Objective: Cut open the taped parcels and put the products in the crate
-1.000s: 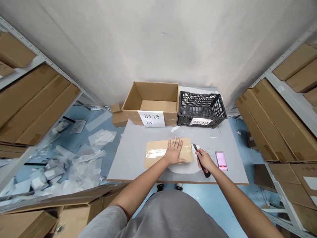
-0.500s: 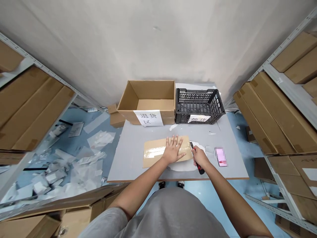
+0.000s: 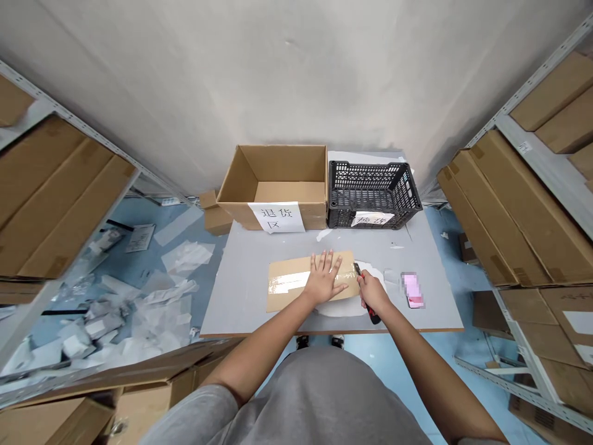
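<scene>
A flat brown cardboard box [image 3: 282,300] with shiny clear tape along its top lies on the grey table. My left hand [image 3: 323,281] rests flat on it with the fingers spread, covering part of the tape. My right hand [image 3: 372,290] is wrapped round a red and black utility knife [image 3: 373,316]. The knife's front end is at the right end of the box; whether the blade touches the tape I cannot tell. Under the box and right hand is a white patch [image 3: 343,308] on the tabletop.
At the table's back stand an open carton [image 3: 227,213] with a paper sign and a black plastic crate [image 3: 333,220]. A pink-screened phone [image 3: 412,290] lies right of my hand. Shelves with boxes flank both sides. Paper and plastic scraps [image 3: 157,309] litter the floor at left.
The view has shifted very slightly. My left hand stays on the box, and the knife in my right hand remains at the box's right end, moved a touch left at most.
</scene>
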`<state>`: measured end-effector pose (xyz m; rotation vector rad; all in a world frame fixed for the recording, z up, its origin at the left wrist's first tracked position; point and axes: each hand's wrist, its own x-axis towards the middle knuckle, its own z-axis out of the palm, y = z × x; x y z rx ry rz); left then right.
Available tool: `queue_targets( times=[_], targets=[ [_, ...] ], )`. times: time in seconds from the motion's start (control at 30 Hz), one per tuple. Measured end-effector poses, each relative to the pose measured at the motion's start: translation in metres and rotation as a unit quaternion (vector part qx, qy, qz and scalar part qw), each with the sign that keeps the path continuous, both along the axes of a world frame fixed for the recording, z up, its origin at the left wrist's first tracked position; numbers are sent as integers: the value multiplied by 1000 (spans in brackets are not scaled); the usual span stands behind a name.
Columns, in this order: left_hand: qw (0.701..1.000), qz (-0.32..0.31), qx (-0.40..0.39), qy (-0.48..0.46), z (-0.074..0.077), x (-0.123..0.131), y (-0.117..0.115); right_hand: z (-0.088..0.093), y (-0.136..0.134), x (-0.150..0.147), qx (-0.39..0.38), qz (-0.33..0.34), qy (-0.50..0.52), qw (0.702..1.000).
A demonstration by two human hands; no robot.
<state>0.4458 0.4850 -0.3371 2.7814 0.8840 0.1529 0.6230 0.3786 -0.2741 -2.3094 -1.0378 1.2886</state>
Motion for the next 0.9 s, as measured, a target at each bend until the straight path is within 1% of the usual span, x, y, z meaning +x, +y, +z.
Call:
queue_targets(
  times=[0.13, 0.27, 0.4, 0.53, 0.6, 0.73, 0.9],
  targets=[
    [1000, -1, 29, 8, -1, -1, -2, -1, 4, -4, -8, -19, -1, 1000],
    [999, -1, 37, 6, -1, 0, -2, 0, 2, -6, -2, -46, 2, 999],
    [999, 0, 40, 3, 0, 0, -1, -1, 1, -4, 14, -83, 57, 995],
    [999, 0, 42, 5, 1, 0, -1, -2, 3, -3, 5, -112, 96, 989],
    [999, -2, 43, 6, 1, 0, -2, -4, 2, -4, 1, -112, 86, 990],
    [999, 1, 45, 8, 1, 0, -2, -4, -4, -7, -10, -85, 53, 995],
    [999, 1, 41, 12, 1, 0, -2, 5, -10, -13, -35, -49, 6, 998]
  ],
)
